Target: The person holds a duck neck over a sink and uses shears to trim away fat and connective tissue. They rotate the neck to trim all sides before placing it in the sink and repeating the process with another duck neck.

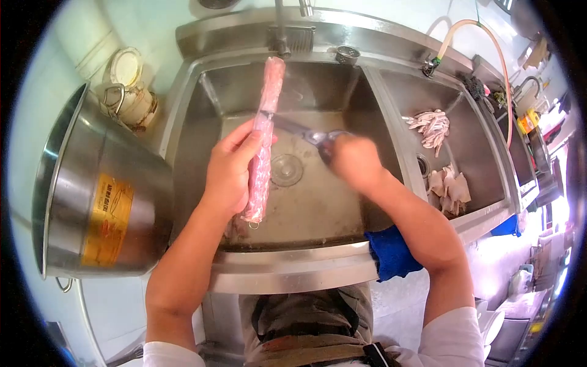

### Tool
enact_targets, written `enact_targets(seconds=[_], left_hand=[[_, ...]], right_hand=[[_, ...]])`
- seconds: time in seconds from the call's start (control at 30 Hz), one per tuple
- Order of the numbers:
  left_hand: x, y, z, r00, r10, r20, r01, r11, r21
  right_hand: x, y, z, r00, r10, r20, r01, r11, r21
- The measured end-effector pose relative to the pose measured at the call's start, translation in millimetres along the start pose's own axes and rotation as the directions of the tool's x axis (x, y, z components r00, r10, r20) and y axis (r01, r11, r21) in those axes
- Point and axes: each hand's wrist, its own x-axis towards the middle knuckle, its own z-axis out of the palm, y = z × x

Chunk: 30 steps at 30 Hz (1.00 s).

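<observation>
My left hand (229,174) grips a long pink sausage in a plastic casing (266,122), held lengthwise over the left basin of a steel sink (202,116). My right hand (354,162) holds a knife (299,129) by its handle. The blade reaches left and touches the sausage about a third of the way down from its far end. A metal clip ring hangs at the sausage's near end. Both hands are above the sink drain (286,169).
A large steel pot (92,202) lies on its side at left, beside a lidded jar (129,85). The right basin holds pale meat pieces (433,125), with more pale pieces (449,189) nearer. A blue cloth (391,252) hangs over the sink's front edge. A tap (280,30) stands behind.
</observation>
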Motion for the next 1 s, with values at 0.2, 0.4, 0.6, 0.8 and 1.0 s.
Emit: enact_targets(seconds=[0.2,0.4,0.6,0.8,1.0], left_hand=[[-3,3,-4,0.998,-0.059,0.036,0.061,0.996,-0.069],[-4,2,-4,0.997,-0.067,0.040,0.068,0.997,-0.030],[-6,1,2,0.995,-0.093,0.040,0.093,0.996,0.000],[-3,0,-5,0.994,-0.093,0.050,0.095,0.994,-0.048],[-6,4,-1,0.995,-0.089,0.035,0.089,0.996,0.019]], right_hand=[[3,-9,-7,0.997,0.083,0.010,-0.084,0.993,0.081],[2,-11,-5,0.996,0.021,-0.087,-0.022,1.000,-0.016],[7,5,-5,0.996,0.077,-0.034,-0.078,0.996,-0.033],[8,4,-3,0.980,0.170,0.104,-0.182,0.977,0.110],[2,-13,-15,0.997,0.079,-0.004,-0.079,0.995,0.066]])
